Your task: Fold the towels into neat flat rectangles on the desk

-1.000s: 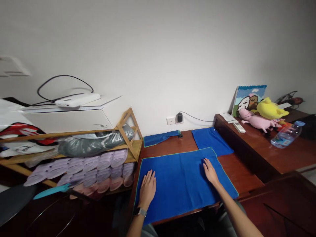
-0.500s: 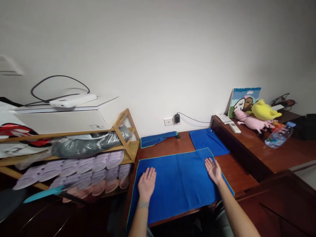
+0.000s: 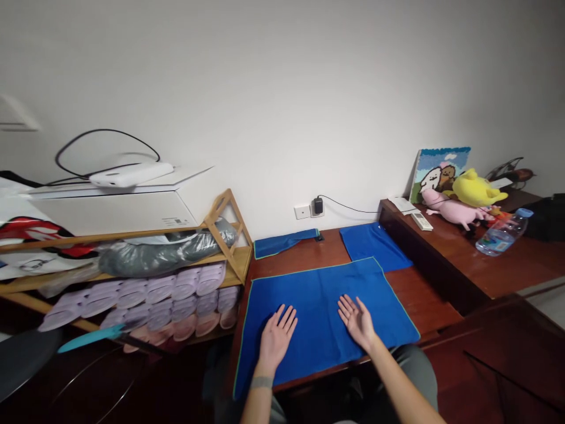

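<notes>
A blue cloth [image 3: 318, 306] with a green edge lies spread on the brown wooden table [image 3: 304, 261]. Over its left part is my left hand [image 3: 277, 338], palm up, fingers stretched out and holding nothing. My right hand [image 3: 356, 321] is above the right half of the cloth, also palm up with its fingers apart and nothing in it. Whether either hand touches the fabric I cannot tell. Behind, against the wall, lie a narrow folded blue cloth [image 3: 285, 242] on the left and another folded blue cloth [image 3: 375, 246] on the right.
To the left stands a wooden rack [image 3: 241, 265] with several lilac slippers [image 3: 185, 285] and a white box [image 3: 119, 209]. A higher brown desk [image 3: 463, 259] on the right bears a plastic bottle [image 3: 503, 232], a pink plush toy [image 3: 454, 212] and a remote control [image 3: 421, 221]. A black plug [image 3: 318, 205] sits in the wall socket.
Both hands have moved inward over the cloth, the right one farther to the left and slightly toward me. The cloths lie as before; the view has shifted slightly.
</notes>
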`<move>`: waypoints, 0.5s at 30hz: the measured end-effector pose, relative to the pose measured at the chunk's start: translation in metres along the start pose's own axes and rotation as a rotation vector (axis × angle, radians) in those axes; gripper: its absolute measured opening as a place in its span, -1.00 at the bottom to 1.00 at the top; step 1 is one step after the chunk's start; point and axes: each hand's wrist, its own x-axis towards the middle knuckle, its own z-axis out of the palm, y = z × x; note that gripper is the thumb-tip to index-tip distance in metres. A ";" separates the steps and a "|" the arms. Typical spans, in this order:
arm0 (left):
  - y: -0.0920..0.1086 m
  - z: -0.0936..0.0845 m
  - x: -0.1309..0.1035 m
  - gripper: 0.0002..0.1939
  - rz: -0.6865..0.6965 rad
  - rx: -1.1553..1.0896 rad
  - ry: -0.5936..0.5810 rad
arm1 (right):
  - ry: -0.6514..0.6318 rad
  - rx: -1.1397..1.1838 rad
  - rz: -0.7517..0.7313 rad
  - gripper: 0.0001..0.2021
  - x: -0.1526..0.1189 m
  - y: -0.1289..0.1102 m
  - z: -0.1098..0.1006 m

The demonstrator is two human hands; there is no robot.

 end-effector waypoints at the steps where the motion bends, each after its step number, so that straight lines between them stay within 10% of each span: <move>1: 0.012 -0.006 -0.005 -0.39 -0.007 0.009 0.044 | 0.031 -0.002 -0.027 -0.66 -0.003 -0.011 -0.007; 5: 0.074 -0.026 -0.039 -0.40 0.183 -0.062 0.180 | 0.242 0.023 -0.270 -0.70 -0.021 -0.090 -0.044; 8: 0.079 -0.022 -0.054 -0.34 0.412 -0.080 0.125 | 0.299 0.072 -0.434 -0.70 -0.037 -0.112 -0.051; 15: -0.066 0.026 -0.029 -0.43 -0.004 0.104 -0.082 | -0.017 0.030 -0.115 -0.59 -0.049 0.023 -0.006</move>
